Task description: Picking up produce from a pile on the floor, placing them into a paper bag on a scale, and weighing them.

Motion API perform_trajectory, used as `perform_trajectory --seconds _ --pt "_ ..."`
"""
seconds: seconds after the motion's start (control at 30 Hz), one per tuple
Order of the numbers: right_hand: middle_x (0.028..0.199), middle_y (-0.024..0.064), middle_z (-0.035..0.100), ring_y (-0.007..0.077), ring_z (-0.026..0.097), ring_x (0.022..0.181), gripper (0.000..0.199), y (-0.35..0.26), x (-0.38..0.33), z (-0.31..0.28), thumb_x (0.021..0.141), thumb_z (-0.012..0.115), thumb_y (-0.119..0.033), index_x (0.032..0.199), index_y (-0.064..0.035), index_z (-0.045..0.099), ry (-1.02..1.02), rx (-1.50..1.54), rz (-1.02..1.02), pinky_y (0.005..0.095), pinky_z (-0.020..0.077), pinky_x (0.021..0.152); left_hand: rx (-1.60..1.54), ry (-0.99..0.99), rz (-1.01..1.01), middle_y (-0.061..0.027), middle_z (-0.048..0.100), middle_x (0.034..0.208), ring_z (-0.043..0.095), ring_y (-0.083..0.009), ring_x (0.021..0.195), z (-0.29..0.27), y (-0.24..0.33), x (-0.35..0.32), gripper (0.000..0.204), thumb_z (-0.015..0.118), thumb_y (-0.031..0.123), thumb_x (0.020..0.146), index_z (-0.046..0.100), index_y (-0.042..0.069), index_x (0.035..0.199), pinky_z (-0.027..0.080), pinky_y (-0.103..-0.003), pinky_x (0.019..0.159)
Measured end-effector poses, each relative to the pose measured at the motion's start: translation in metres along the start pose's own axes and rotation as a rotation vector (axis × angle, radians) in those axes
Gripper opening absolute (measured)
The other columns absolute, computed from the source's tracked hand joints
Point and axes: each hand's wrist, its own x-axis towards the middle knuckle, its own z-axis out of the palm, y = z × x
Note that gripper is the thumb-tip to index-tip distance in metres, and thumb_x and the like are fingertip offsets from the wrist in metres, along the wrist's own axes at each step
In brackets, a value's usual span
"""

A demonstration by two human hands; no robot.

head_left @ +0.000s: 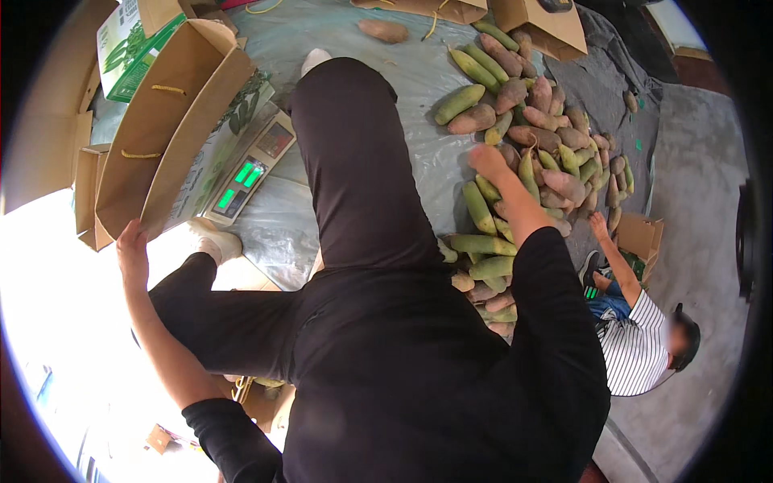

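My left hand [133, 251] pinches the near rim of a tall brown paper carrier bag [173, 113] with yellow rope handles. The bag stands open on a digital scale [256, 165] with lit green displays. Over the pile on the right, my right hand [489, 163] has its fingers curled in; whether something is in them is hidden. Around it lie long green radishes [478, 208] and pinkish-brown roots [472, 119] that look like sweet potatoes.
Clear plastic sheeting [386, 105] covers the floor, with one loose pinkish-brown root [383, 30] on it. More brown bags [541, 28] stand at the far side. A co-worker in a striped shirt [636, 350] reaches to the pile's right edge, beside an open carton [642, 235].
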Motion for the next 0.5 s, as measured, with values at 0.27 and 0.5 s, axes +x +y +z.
perform_trajectory --seconds 0.27,0.5 --pt "0.102 0.0184 0.058 0.0344 0.055 0.096 0.023 0.023 -0.058 0.049 0.081 0.054 -0.013 0.101 -0.0021 0.053 -0.051 0.342 0.604 0.0430 0.0453 0.081 0.013 0.040 0.013 -0.0160 0.061 0.087 0.058 -0.0275 0.078 0.005 -0.006 0.001 0.025 0.052 0.000 0.079 0.057 -0.001 0.104 0.045 -0.033 0.073" --pt "0.135 0.0078 0.033 0.0315 0.030 0.125 0.068 0.019 -0.043 0.007 0.071 0.065 -0.019 0.131 -0.0160 0.034 -0.118 0.185 0.794 0.0426 0.0340 0.099 0.078 0.144 0.046 -0.0157 0.059 0.086 0.057 -0.0299 0.080 0.009 -0.017 -0.007 0.023 0.052 0.000 0.078 0.056 0.000 0.101 0.045 -0.034 0.073"
